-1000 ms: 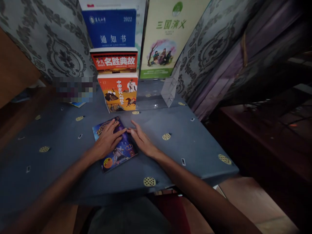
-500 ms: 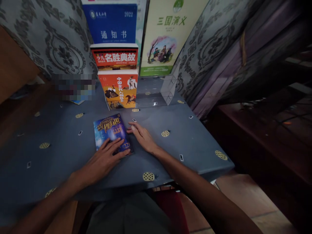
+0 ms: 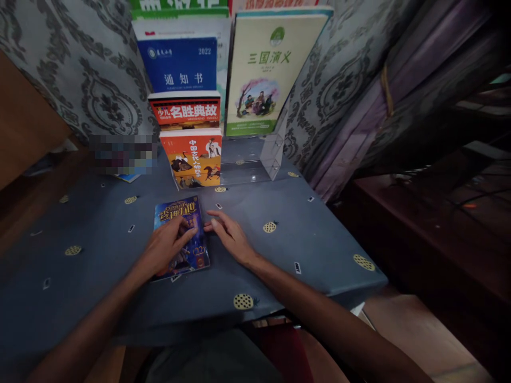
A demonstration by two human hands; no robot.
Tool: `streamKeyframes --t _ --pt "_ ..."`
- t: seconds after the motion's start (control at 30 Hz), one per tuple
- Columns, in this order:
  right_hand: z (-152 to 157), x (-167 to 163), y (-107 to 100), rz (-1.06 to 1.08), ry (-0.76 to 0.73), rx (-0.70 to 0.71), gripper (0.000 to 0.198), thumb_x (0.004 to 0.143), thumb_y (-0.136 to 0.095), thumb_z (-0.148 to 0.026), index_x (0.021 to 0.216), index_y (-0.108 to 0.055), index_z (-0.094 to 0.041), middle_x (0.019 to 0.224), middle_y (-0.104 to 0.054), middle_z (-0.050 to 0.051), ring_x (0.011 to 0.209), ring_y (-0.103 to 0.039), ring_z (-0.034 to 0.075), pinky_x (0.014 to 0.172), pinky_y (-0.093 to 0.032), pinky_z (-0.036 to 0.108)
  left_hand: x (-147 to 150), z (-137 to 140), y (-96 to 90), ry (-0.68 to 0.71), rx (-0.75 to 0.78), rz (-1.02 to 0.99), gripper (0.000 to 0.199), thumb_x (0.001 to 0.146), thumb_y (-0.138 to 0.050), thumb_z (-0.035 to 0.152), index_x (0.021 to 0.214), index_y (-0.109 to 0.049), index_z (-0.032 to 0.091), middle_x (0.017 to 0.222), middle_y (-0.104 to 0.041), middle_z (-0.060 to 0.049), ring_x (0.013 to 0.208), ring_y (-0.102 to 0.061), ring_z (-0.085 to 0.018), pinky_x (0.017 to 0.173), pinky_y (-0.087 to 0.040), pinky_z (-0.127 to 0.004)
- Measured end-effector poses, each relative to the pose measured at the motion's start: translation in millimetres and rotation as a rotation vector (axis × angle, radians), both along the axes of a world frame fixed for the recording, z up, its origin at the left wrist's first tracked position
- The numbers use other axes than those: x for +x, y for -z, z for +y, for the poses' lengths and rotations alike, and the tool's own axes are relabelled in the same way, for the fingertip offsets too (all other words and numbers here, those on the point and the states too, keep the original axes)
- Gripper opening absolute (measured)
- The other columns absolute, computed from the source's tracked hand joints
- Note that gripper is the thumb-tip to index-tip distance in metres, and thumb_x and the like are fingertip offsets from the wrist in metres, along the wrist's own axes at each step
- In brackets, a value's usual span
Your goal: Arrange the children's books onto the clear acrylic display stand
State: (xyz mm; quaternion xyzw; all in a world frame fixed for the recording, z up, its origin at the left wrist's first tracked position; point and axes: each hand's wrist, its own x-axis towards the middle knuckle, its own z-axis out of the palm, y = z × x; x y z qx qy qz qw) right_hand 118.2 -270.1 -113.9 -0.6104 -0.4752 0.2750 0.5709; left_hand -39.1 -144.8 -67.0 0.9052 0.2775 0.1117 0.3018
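Note:
A blue paperback book [image 3: 195, 255] with gold lettering lies flat on the cloth-covered table. Over its left and middle part rests my left hand [image 3: 167, 240], the fingers loosely bent and the thumb apart from them, covering some of the cover. My right hand [image 3: 231, 236] is beside the book's right edge, its fingers apart and the tips touching or very close to that edge. Nothing is held in either hand. Behind the book stands a clear acrylic rack [image 3: 273, 159] with several books in tiers, among them an orange book [image 3: 195, 159] in the front left slot.
In the rack's right column leans a pale green book [image 3: 259, 80]; a blue booklet [image 3: 179, 64] and a red book [image 3: 191, 110] stand on the left. A blurred-out item [image 3: 123, 154] lies at the table's back left. Patterned curtains [image 3: 107, 90] hang behind.
My left hand has slid farther up the cover, and its fingers have gone from spread to bent. My right hand stays near the book's right edge. More of the rack's top shows.

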Motion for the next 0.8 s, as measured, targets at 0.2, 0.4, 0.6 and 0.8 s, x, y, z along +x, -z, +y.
streamKeyframes --t 0.2,0.4,0.6,0.8 --pt "-4.2 -12.1 -12.6 0.201 -0.121 0.111 0.042 0.102 -0.045 -0.045 0.138 -0.049 -0.023 0.117 -0.074 0.010 0.120 -0.066 0.023 0.107 -0.047 0.046 10.3 12.1 -3.4 -0.161 -0.263 -0.044 0.049 0.073 -0.064 0.070 0.078 -0.053 0.023 0.063 -0.052 0.003 0.055 -0.052 -0.017 0.044 -0.039 -0.025" --pt "-8.0 -22.7 -23.6 0.157 -0.271 0.101 0.042 0.101 -0.045 -0.027 0.142 -0.043 -0.028 0.137 -0.065 0.009 0.133 -0.057 0.021 0.113 -0.042 0.049 8.6 18.8 -13.4 -0.196 -0.573 -0.077 0.050 0.068 -0.072 0.065 0.090 -0.062 0.021 0.076 -0.063 -0.002 0.068 -0.063 -0.022 0.043 -0.048 -0.025" --pt "3.7 -20.7 -17.7 0.235 -0.250 0.082 0.036 0.099 -0.046 -0.026 0.134 -0.049 -0.025 0.130 -0.069 0.008 0.122 -0.063 0.020 0.106 -0.049 0.045 3.9 24.8 -19.2 -0.247 -0.653 -0.105 0.045 0.068 -0.071 0.051 0.101 -0.072 0.021 0.086 -0.072 -0.004 0.075 -0.067 -0.025 0.048 -0.049 -0.027" --pt "27.5 -5.3 6.7 0.456 -0.028 0.018 0.027 0.098 -0.050 -0.040 0.118 -0.054 -0.023 0.109 -0.070 0.008 0.080 -0.069 0.016 0.073 -0.061 0.034 -4.7 33.6 -5.3 -0.321 -0.615 -0.140 0.045 0.070 -0.072 0.051 0.104 -0.075 0.021 0.080 -0.072 -0.004 0.076 -0.067 -0.026 0.053 -0.049 -0.028"
